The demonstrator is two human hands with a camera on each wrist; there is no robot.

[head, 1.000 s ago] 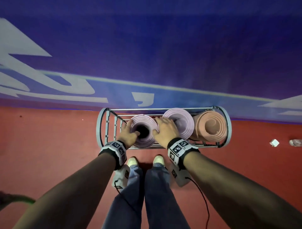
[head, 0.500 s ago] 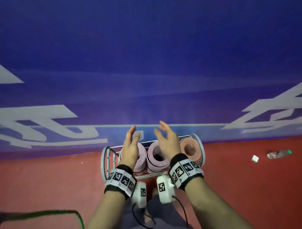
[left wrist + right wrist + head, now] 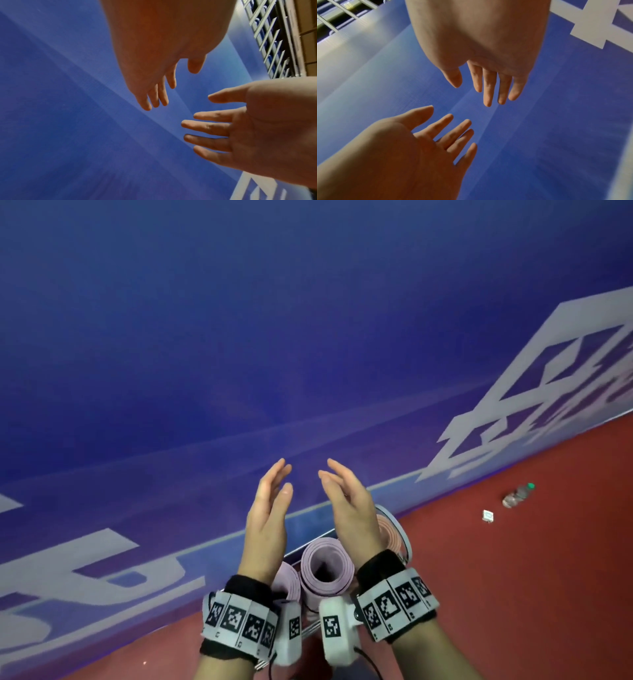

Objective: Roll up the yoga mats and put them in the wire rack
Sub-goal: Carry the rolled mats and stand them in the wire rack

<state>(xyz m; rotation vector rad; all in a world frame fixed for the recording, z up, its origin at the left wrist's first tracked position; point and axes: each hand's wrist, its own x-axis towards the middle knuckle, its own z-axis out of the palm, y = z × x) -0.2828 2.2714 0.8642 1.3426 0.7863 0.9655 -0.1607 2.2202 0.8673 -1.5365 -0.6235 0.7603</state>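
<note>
Below hands (image 3: 308,518) (both empty), racked mats (image 3: 325,568)

The red floor (image 3: 513,594) runs up to a blue wall. A wire rack (image 3: 404,537) stands on it by the wall, with rolled mats (image 3: 325,568) in it. A bottle (image 3: 518,495) and a small white thing (image 3: 487,515) lie further right, well apart from the rack.

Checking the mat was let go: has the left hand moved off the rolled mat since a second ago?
Yes. The left hand has lifted off the mat, now open above the wire rack.
</note>
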